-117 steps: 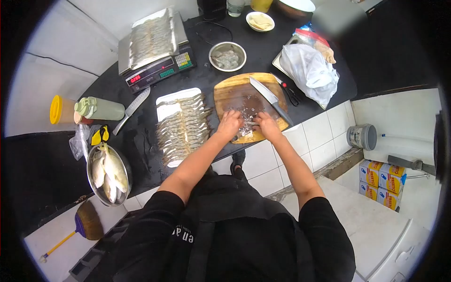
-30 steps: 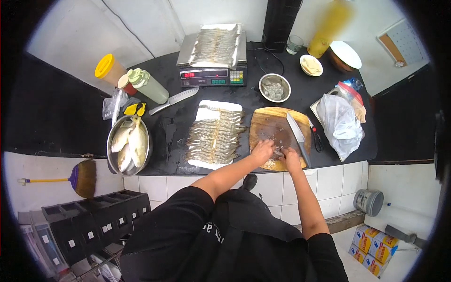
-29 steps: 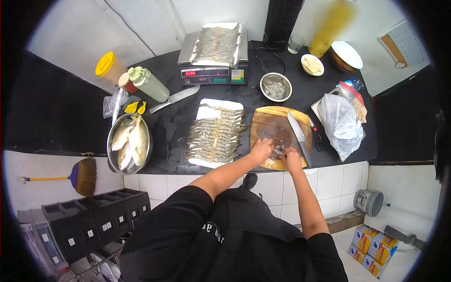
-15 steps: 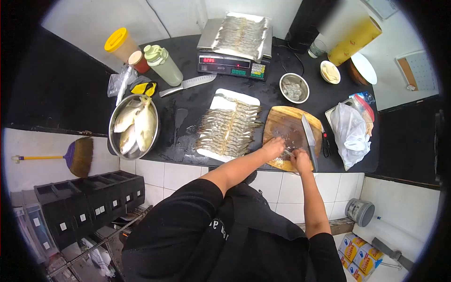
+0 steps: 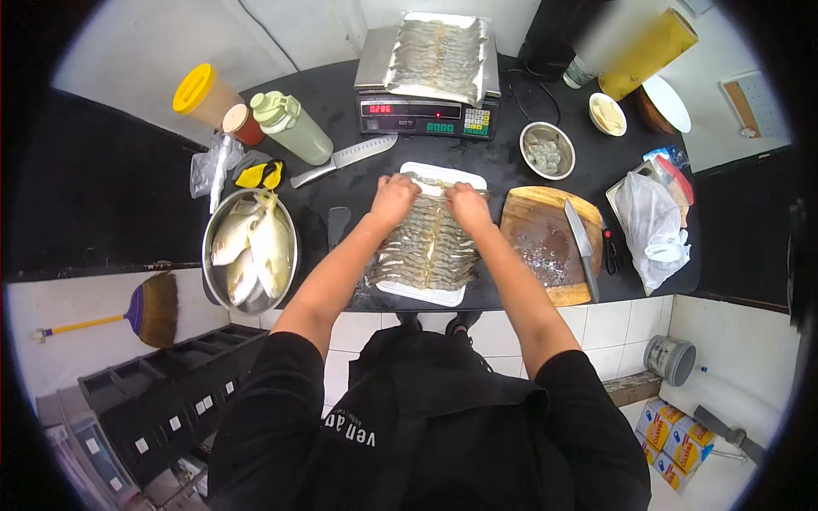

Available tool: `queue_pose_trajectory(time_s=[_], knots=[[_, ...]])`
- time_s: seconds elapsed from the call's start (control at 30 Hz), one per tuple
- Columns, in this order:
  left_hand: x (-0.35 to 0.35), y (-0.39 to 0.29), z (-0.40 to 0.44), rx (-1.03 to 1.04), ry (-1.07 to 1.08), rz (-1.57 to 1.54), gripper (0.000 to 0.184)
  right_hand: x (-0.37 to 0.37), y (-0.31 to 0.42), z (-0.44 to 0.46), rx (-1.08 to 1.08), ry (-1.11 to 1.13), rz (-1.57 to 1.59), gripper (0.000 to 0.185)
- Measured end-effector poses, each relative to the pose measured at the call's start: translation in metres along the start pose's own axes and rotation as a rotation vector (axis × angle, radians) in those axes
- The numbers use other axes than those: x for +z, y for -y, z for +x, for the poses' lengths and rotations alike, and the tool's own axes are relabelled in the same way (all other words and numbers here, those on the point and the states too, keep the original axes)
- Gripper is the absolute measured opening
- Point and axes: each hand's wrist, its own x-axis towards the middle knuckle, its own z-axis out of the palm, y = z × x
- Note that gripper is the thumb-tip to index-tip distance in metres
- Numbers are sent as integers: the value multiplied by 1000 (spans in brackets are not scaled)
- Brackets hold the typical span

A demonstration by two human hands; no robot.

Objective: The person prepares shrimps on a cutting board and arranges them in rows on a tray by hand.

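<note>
A white foam tray (image 5: 443, 296) carries raw grey shrimp (image 5: 426, 255) packed in rows side by side. My left hand (image 5: 394, 201) is at the upper left of the rows, its fingers curled and pinched at one end of a shrimp. Across from it, my right hand (image 5: 468, 208) pinches at the other end, near the tray's upper right; the fingertips partly hide the shrimp. To the right lies a wooden cutting board (image 5: 528, 213), wet with small scraps, with a kitchen knife (image 5: 581, 247) resting along its right side.
Behind the tray, a digital scale (image 5: 400, 109) bears another tray of shrimp (image 5: 436, 60). A metal bowl of whole fish (image 5: 247, 255) stands left, near a second knife (image 5: 349, 157) and a bottle (image 5: 294, 132). A small steel bowl (image 5: 547, 152) and a plastic bag (image 5: 649, 223) are right.
Both hands have moved left from the cutting board to the upper part of the shrimp tray. The knife stays on the board. The view has shifted slightly.
</note>
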Motion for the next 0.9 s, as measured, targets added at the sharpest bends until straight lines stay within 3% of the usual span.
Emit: queue_pose_trajectory(time_s=[0.23,0.4,0.6,0.67,0.8,0.9], knots=[[15,39,-13,76,90,64,19,42,10,22,-55,32,-116,10],[1,29,-12,18,109,89,18,27,7,21,-93,-59,-24,9],[15,39,33,53,-64,56,20,38,10,58,-76,-23,-85,13],[23,41,43,73,104,210,19,49,9,66,-111,22,-132,15],[30,37,48,95,107,266,18,44,12,65,-62,19,-170,16],[16,28,48,41,77,129,18,18,6,60,-91,-57,-94,18]])
